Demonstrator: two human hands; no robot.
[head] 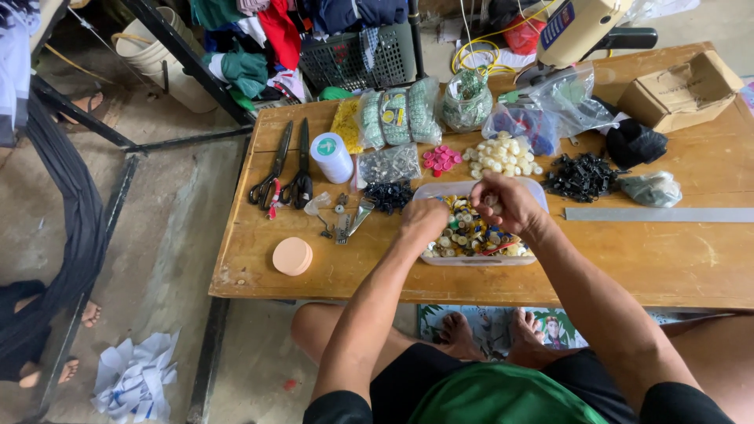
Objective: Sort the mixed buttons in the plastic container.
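On wooden table (667, 259), button tray (440, 191), cluttered workshop floor (165, 259)

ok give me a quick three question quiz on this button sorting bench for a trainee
1. True or false: both hands, left hand and right hand, are over the clear tray of mixed buttons.
2. Which lies nearest the table's left front corner? A) pink buttons B) round peach disc C) cardboard box
3. Fill in: two pairs of black ___ lie left of the white thread spool.

Key: 1 true; 2 B; 3 scissors.
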